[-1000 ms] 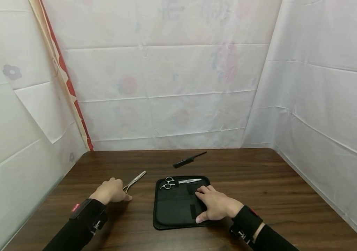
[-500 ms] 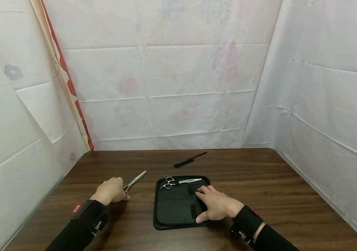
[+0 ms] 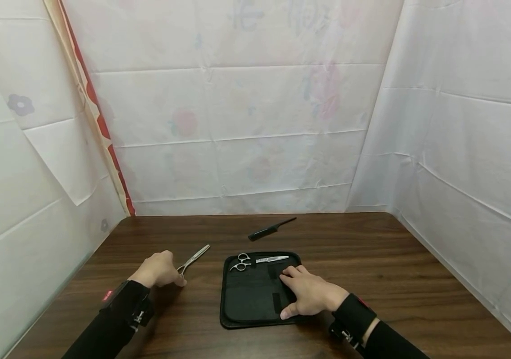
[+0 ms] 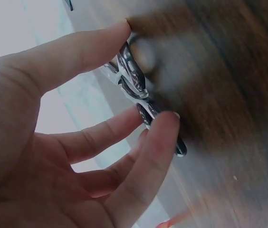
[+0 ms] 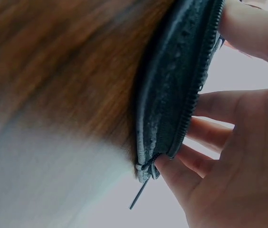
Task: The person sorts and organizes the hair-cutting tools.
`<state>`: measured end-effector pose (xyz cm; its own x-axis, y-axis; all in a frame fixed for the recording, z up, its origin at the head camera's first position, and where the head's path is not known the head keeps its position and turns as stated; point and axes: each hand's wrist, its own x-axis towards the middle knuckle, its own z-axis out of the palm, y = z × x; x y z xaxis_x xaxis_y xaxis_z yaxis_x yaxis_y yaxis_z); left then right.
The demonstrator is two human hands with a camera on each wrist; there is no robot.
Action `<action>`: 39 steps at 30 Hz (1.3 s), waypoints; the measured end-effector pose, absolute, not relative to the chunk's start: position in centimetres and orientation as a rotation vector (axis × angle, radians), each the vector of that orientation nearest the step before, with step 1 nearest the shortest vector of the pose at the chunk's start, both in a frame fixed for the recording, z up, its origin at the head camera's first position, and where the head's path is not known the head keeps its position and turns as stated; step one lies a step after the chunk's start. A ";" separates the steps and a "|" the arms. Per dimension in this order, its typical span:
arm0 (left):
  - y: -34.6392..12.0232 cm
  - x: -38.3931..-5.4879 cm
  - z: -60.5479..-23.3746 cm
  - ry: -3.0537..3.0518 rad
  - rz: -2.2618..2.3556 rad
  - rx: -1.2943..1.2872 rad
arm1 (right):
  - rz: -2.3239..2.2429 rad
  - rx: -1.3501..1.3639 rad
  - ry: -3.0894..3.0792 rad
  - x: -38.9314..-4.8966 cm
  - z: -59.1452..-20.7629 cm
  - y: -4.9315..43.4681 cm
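Observation:
My left hand (image 3: 156,269) is at the handle end of silver hairdressing scissors (image 3: 196,256), whose blades point away to the upper right. In the left wrist view, thumb and fingers close around the finger rings of those scissors (image 4: 131,71) from opposite sides, near the wood. A flat black zip case (image 3: 251,299) lies open to the right. My right hand (image 3: 311,291) rests on its right side, fingers spread and thumb near the front corner. The right wrist view shows fingertips along the zipper edge of the case (image 5: 167,95).
A second pair of silver scissors (image 3: 240,266) lies in the case near its back edge, its middle under a dark strap. A black tail comb (image 3: 266,232) lies on the brown wooden table (image 3: 350,239) behind the case. White sheeting (image 3: 246,164) hangs around the table's back and sides.
My left thumb has drawn in slightly toward the scissors' rings, and the left hand has shifted a little. The right hand, case and comb stay where they were.

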<state>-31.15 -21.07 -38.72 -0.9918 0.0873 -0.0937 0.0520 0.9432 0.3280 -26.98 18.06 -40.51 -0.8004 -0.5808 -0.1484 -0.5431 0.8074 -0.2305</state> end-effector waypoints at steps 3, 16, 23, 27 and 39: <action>-21.1 -31.1 -38.6 2.963 0.534 0.092 | -0.267 -0.875 2.778 -27.0 -40.5 18.0; -20.8 -30.7 -38.6 2.966 0.560 0.105 | -0.264 -0.867 2.773 -27.2 -40.7 18.2; -20.8 -30.9 -38.8 3.008 0.483 0.169 | -0.271 -0.869 2.780 -27.1 -40.7 18.2; -20.9 -30.9 -38.8 3.002 0.482 0.164 | -0.267 -0.874 2.786 -27.1 -40.7 18.2; -21.2 -30.7 -39.1 2.971 0.532 0.148 | -0.276 -0.881 2.776 -27.1 -40.7 18.2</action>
